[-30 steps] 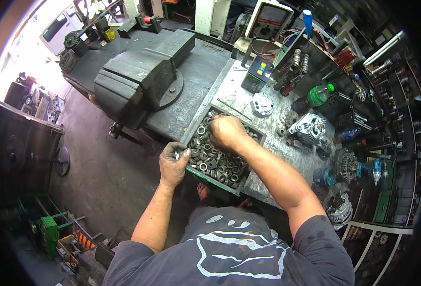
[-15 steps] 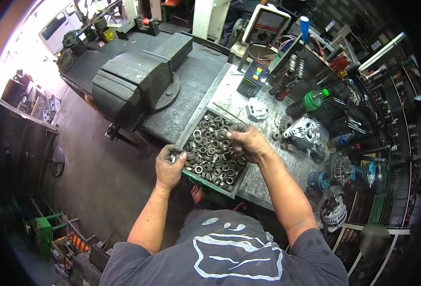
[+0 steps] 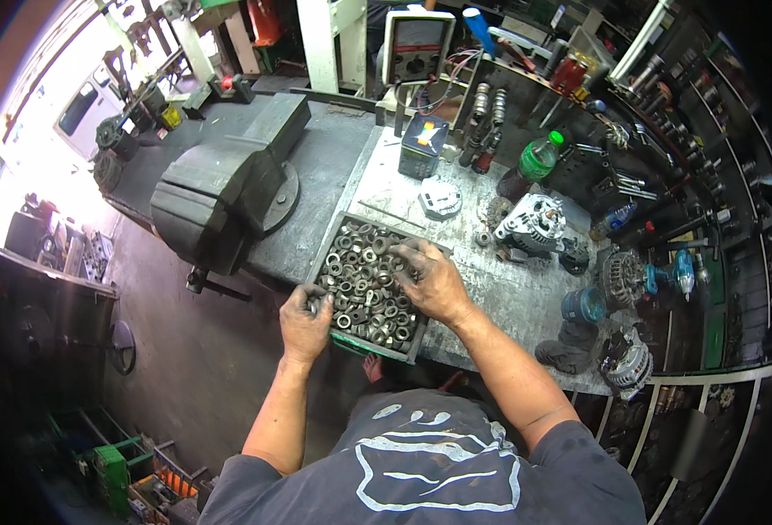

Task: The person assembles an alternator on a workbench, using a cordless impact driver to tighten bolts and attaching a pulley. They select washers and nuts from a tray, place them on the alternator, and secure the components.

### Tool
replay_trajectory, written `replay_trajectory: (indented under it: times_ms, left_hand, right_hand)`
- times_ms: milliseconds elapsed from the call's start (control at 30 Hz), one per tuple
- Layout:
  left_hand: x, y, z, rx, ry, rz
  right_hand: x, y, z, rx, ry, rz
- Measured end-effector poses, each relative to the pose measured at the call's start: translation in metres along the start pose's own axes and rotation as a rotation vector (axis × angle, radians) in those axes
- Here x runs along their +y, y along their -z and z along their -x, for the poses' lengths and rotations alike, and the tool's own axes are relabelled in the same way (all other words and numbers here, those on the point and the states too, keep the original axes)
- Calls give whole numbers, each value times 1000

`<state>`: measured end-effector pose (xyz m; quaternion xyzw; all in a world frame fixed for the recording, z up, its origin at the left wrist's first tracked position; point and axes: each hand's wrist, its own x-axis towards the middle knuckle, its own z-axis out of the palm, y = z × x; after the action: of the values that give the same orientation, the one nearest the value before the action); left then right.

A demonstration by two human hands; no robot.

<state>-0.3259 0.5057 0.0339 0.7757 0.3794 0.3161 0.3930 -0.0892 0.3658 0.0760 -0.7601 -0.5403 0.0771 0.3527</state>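
Observation:
A grey metal tray with a green front edge sits in front of me, heaped with metal nuts and ring-shaped spacers. My left hand is at its left front corner, fingers curled in and thumb against them. Something small and metallic shows between them, too little of it to name. Over the right side of the heap reaches my right hand, its blackened thumb and fingers apart and bent down onto the nuts. No part shows in its grip, though the fingertips partly hide what lies beneath.
A big bench vise stands left of the tray. Beyond the tray lie a pale alternator cover, a dark boxy battery and a green-capped bottle. An alternator and a blue tub are at right.
The view has shifted, so the bench appears further left. My right hand's fingers have spread from a pinch above the heap. My left hand stays at the tray's corner.

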Motion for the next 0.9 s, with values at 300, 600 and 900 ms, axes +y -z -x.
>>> replay_trajectory:
  times_ms: [300, 600, 900]
  left_hand:
    - [25, -54, 12, -290, -88, -547]
    - [115, -111, 75, 25, -618, -328]
    - [330, -410, 255, -653, -709, -131]
  right_hand:
    - [22, 65, 64, 97, -80, -133]
    - [128, 317, 366, 874, -520, -78]
    - [315, 389, 653, 904, -921, -345]
